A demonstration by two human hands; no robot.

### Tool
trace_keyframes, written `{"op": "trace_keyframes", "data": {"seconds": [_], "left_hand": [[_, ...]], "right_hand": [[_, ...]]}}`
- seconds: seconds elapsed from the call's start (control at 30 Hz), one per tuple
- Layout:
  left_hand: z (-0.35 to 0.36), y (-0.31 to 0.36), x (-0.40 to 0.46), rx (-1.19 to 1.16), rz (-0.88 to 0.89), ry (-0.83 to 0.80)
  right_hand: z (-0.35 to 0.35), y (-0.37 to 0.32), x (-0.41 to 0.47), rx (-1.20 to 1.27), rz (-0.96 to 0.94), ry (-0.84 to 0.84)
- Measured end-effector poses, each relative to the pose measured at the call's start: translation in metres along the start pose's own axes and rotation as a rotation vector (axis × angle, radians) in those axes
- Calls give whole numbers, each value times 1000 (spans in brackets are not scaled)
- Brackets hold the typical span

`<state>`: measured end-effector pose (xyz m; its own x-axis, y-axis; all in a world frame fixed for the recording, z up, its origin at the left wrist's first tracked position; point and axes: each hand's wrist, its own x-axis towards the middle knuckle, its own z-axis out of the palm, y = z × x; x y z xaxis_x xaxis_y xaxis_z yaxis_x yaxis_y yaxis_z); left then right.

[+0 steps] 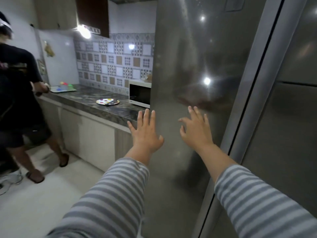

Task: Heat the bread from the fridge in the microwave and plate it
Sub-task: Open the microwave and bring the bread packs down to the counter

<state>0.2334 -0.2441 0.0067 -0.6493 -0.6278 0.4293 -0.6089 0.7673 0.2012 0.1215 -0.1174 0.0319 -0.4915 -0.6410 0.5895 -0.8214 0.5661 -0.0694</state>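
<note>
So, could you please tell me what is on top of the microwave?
On the microwave sits a brownish thing, too blurred to name. The fridge covers its right part.

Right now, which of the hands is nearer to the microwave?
Left. The left hand is raised just below and beside the microwave, at the counter's edge; the right hand is farther right, before the fridge.
</note>
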Motion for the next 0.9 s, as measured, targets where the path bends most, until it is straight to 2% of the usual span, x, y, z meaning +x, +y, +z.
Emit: {"op": "trace_keyframes", "data": {"seconds": [0.3, 0.47, 0.53, 0.7, 0.9], "left_hand": [[-23, -135, 19, 38, -51, -38], [-13, -222, 71, -38, -45, -279], [-9, -252, 96, -101, -53, -317], [-3, -310, 157, -294, 10, -280], [24, -353, 222, -362, 37, -306]], "right_hand": [[60, -131, 47, 126, -108, -168], [94, -193, 95, 189, -35, -436], [108, -214, 118, 232, 14, -505], [149, -247, 174, 241, 87, -478], [198, -255, 230, 217, 125, -493]]}}
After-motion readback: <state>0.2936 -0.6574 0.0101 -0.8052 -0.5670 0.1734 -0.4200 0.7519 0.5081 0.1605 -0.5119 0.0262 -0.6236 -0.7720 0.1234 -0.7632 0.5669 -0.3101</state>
